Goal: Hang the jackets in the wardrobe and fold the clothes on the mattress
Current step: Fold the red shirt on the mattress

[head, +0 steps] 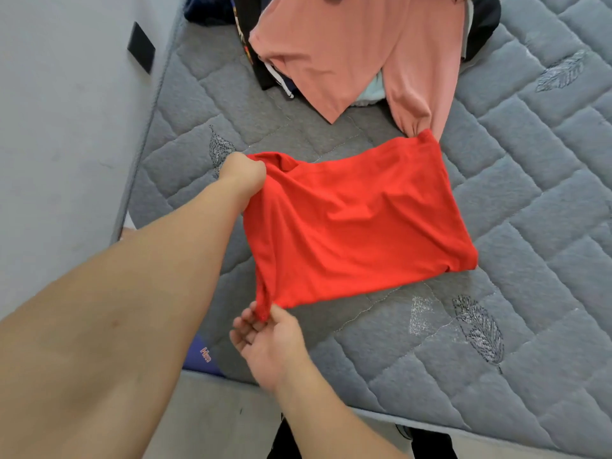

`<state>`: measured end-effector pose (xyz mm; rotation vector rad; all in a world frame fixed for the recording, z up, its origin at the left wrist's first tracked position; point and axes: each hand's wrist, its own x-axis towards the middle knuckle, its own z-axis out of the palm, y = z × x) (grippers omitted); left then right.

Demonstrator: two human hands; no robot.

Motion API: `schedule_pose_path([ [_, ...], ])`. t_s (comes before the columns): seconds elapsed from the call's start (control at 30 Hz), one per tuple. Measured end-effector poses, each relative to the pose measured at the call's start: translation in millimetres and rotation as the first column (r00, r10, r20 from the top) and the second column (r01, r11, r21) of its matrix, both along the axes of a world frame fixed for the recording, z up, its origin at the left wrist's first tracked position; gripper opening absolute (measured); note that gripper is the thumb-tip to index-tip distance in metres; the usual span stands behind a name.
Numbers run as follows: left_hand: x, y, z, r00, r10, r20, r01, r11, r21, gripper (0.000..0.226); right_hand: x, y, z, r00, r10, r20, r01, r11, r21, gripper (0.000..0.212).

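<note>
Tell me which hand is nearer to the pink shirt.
Left. The left hand grips the far corner of the red shirt, just short of the pink shirt. The right hand pinches the red shirt's near corner, farther away.

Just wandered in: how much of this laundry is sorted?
Nothing looks finished. Both hands, left and right, grip the red shirt, part-folded on the mattress. The pink top and dark clothes beneath it wait unfolded.
</note>
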<state>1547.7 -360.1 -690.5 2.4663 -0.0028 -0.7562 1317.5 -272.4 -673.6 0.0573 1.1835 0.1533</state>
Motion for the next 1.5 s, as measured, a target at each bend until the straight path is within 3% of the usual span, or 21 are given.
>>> schedule_pose_path([
  [0.1,-2.8,-31.0,17.4,0.986,0.075,-0.146,-0.094,0.988,-0.125,0.032,-8.9,-48.6,1.8,0.980,-0.161,-0.116,0.153,0.986,-0.069,0.037],
  [0.2,-18.9,-80.7,34.9,0.964,0.070,-0.257,-0.130,0.966,-0.225,0.029,-29.9,-108.2,1.1,0.940,-0.250,-0.233,0.204,0.957,-0.204,0.043],
  [0.4,-89.0,-193.5,37.7,0.945,-0.177,-0.276,0.078,0.939,-0.335,0.047,-88.8,-235.0,-21.9,0.822,-0.269,-0.502,-0.040,0.852,-0.522,0.057],
  [0.53,-128.2,-237.6,11.6,0.849,-0.487,-0.206,0.442,0.868,-0.229,0.022,-124.7,-289.7,-43.0,0.815,-0.133,-0.564,-0.203,0.846,-0.492,0.050],
  [0.63,-135.6,-241.5,-6.6,0.782,-0.620,-0.069,0.614,0.784,-0.085,0.023,-135.1,-308.0,-52.8,0.840,-0.088,-0.535,-0.194,0.874,-0.447,0.028],
  [0.7,-130.9,-241.5,-12.1,0.756,-0.653,0.039,0.652,0.757,0.042,0.027,-138.3,-312.5,-55.4,0.862,-0.087,-0.499,-0.137,0.908,-0.396,0.018],
  [0.83,-118.0,-250.6,-10.1,0.776,-0.608,0.170,0.575,0.792,0.207,0.031,-147.1,-313.8,-63.5,0.875,-0.048,-0.482,-0.142,0.926,-0.350,0.021],
  [0.9,-117.9,-257.9,-6.7,0.803,-0.580,0.140,0.532,0.802,0.271,0.036,-149.6,-318.1,-70.8,0.838,0.004,-0.545,-0.307,0.829,-0.467,0.030],
  [0.97,-122.1,-263.5,-6.7,0.809,-0.574,0.127,0.507,0.790,0.344,0.041,-148.7,-323.8,-72.7,0.741,0.108,-0.663,-0.591,0.573,-0.567,0.039],
  [1.0,-123.4,-264.0,-7.7,0.790,-0.594,0.148,0.523,0.780,0.343,0.043,-147.7,-324.8,-71.6,0.719,0.134,-0.682,-0.654,0.465,-0.597,0.040],
  [1.07,-122.8,-259.1,-7.5,0.656,-0.710,0.256,0.663,0.704,0.254,0.050,-146.7,-323.3,-64.8,0.796,0.170,-0.581,-0.596,0.383,-0.705,0.051],
  [1.13,-117.1,-248.8,-3.4,0.307,-0.856,0.416,0.860,0.437,0.265,0.056,-149.4,-320.8,-65.7,0.819,0.254,-0.515,-0.568,0.229,-0.790,0.073],
  [1.17,-113.4,-242.6,-2.8,0.092,-0.901,0.424,0.894,0.262,0.364,0.056,-150.7,-320.3,-69.9,0.787,0.316,-0.530,-0.585,0.106,-0.804,0.068],
  [1.2,-111.3,-237.0,-2.1,-0.092,-0.930,0.356,0.877,0.094,0.471,0.055,-150.9,-319.7,-72.5,0.742,0.367,-0.561,-0.598,-0.016,-0.801,0.054],
  [1.23,-111.4,-232.1,-2.8,-0.218,-0.945,0.243,0.832,-0.049,0.553,0.052,-150.6,-318.7,-76.1,0.697,0.377,-0.610,-0.617,-0.118,-0.778,0.036],
  [1.3,-109.6,-228.2,-9.2,-0.304,-0.949,0.084,0.762,-0.189,0.620,0.042,-145.0,-317.7,-78.0,0.697,0.299,-0.652,-0.622,-0.202,-0.757,0.020],
  [1.37,-104.5,-235.0,-10.1,-0.205,-0.974,0.098,0.822,-0.117,0.558,0.032,-137.9,-315.4,-76.4,0.776,0.246,-0.580,-0.589,-0.045,-0.807,0.022],
  [1.43,-99.6,-248.1,-9.9,0.000,-0.988,0.152,0.903,0.065,0.424,0.029,-133.9,-313.4,-77.7,0.834,0.224,-0.504,-0.546,0.207,-0.812,0.021],
  [1.5,-99.3,-258.2,-14.8,0.137,-0.964,0.226,0.924,0.207,0.322,0.030,-132.2,-313.2,-82.4,0.813,0.162,-0.559,-0.574,0.386,-0.722,0.021],
])
